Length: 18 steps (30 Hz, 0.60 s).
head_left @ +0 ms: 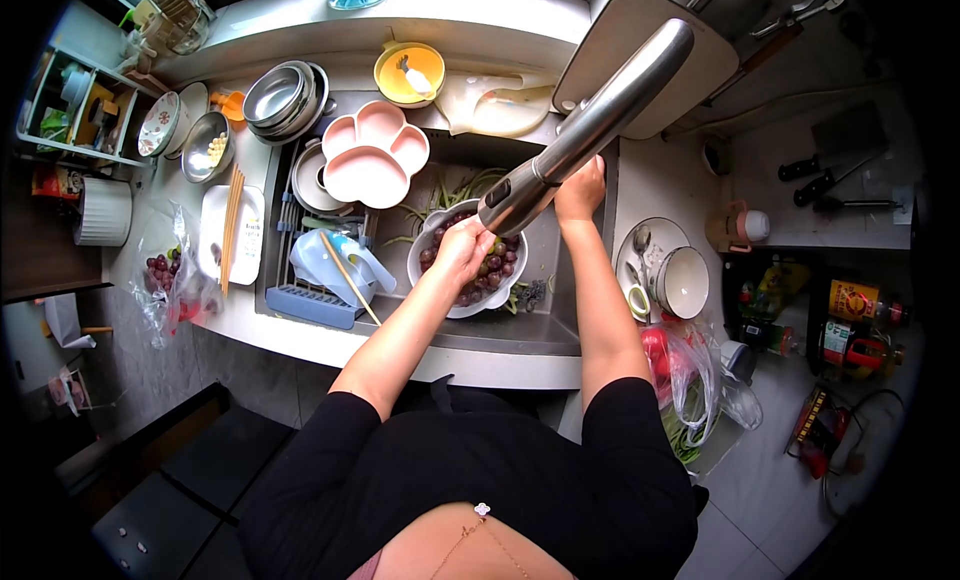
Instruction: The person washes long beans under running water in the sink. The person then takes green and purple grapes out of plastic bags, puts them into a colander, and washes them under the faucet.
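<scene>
A white colander [416,265] full of dark red grapes [492,272] stands in the steel sink [545,325]. Over its upper left part is my left hand [466,250], fingers closed at the end of the faucet's spray head [512,202]. My right hand [580,192] is at the sink's right side, behind the thick metal faucet [620,100]; its fingers are closed, and the faucet partly hides what they hold. Green stems [465,188] lie in the sink behind the colander, with more scraps at its lower right.
Left of the colander are a pink paw-shaped plate [375,165] and a blue rack [312,305]. Metal bowls [275,98], a yellow bowl [412,72] and a white tray with chopsticks [245,235] stand around the sink. At right are a white bowl [686,283] and plastic bags [690,375].
</scene>
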Motion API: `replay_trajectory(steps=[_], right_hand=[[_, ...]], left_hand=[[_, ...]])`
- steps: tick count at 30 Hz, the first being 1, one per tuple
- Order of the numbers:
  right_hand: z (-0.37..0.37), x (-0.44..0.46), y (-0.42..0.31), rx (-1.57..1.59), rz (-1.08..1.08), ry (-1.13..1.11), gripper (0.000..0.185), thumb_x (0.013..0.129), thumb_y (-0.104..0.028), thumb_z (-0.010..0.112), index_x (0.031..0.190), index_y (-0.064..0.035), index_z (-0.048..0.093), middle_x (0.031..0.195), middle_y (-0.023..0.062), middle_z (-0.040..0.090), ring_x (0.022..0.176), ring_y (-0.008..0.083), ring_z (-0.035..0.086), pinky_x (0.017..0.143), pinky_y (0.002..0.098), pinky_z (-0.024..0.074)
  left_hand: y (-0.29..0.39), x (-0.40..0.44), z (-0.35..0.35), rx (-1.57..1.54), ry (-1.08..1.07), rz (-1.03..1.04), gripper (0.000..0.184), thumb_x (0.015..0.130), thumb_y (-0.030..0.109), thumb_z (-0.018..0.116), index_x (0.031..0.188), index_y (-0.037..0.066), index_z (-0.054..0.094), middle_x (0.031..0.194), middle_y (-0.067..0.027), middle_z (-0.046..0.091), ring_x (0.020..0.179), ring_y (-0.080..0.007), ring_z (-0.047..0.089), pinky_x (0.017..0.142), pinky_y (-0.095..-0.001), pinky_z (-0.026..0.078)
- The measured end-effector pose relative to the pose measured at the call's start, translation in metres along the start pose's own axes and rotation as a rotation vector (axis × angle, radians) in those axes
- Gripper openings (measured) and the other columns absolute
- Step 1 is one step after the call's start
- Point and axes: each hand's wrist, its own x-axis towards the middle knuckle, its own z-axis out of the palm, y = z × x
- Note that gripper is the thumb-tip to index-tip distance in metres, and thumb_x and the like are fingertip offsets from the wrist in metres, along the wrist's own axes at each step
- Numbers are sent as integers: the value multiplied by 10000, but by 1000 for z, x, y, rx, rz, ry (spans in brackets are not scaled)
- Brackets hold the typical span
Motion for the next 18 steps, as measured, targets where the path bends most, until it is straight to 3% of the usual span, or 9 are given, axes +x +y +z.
replay_trajectory(steps=[9,12,14,15,16,17,18], right_hand=[[1,-3,-2,53,110,-52,223,767,-238,664,932,-109,590,876,57,555,852,262,539,709,376,474],[-8,-21,-17,209,240,90,276,763,-191,672,981,-69,555,860,81,539,805,257,532,688,368,462],[28,-70,-11,711,480,-68,246,782,-121,628,987,-43,519,805,52,536,680,158,534,617,331,458],[15,-78,-32,1169,775,-372,180,797,-124,622,949,-68,544,781,30,563,619,119,536,528,270,435],[-1,-84,-55,1457,1199,-633,114,812,-128,615,911,-94,570,756,8,590,558,80,537,438,208,412],[33,-115,-47,1711,1448,-721,204,781,-151,674,927,-99,542,818,35,604,679,143,576,520,253,460],[39,-119,-59,1748,1584,-774,192,780,-121,670,930,-98,552,776,44,609,689,162,583,543,252,465]], left_hand=[[-3,13,-17,-13,10,21,207,869,50,536,1073,11,538,1073,-124,584,964,-207,582,862,-314,484],[3,21,-45,27,-28,31,281,929,111,444,1169,-31,477,1166,-152,535,1083,-219,519,914,-306,428],[16,13,-51,52,110,40,324,932,104,434,1214,-53,425,1225,-195,479,1147,-267,476,978,-360,391],[23,2,-46,77,226,38,336,935,107,427,1229,-54,411,1235,-201,469,1150,-273,473,978,-370,390],[23,5,-60,75,209,60,334,941,122,413,1226,-53,411,1230,-196,471,1148,-273,472,971,-383,393],[23,5,-64,77,219,47,339,943,121,405,1231,-58,400,1230,-202,463,1141,-275,474,966,-386,405],[25,3,-68,77,232,38,344,944,120,397,1235,-64,390,1230,-208,454,1135,-276,477,960,-389,418]])
